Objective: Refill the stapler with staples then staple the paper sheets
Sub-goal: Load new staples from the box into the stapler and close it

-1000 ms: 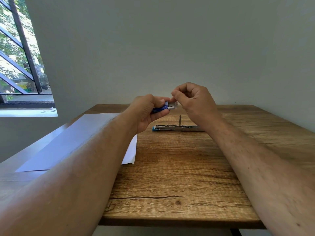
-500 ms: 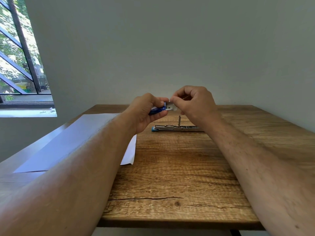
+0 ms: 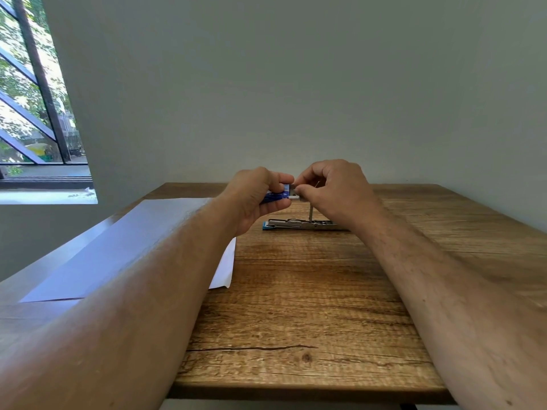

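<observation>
I hold the small blue cardboard staple box [image 3: 276,196] in my left hand [image 3: 254,196], raised just above the opened silver-and-blue metal stapler [image 3: 299,224] on the wooden desk [image 3: 296,291], so my right hand [image 3: 334,187] fingers [image 3: 302,190] can pinch its white inner tray, with the white paper sheets [image 3: 118,241] left of the stapler.

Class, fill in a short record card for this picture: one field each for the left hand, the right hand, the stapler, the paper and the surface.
left hand: left hand grips a small blue staple box, held above the table
right hand: right hand pinches the white inner tray at the box's open end
stapler: stapler lies opened flat on the table beyond the hands, metal channel exposed, not touched
paper: paper sheets lie flat at the left, partly hidden by the left forearm
surface: wooden table
</observation>
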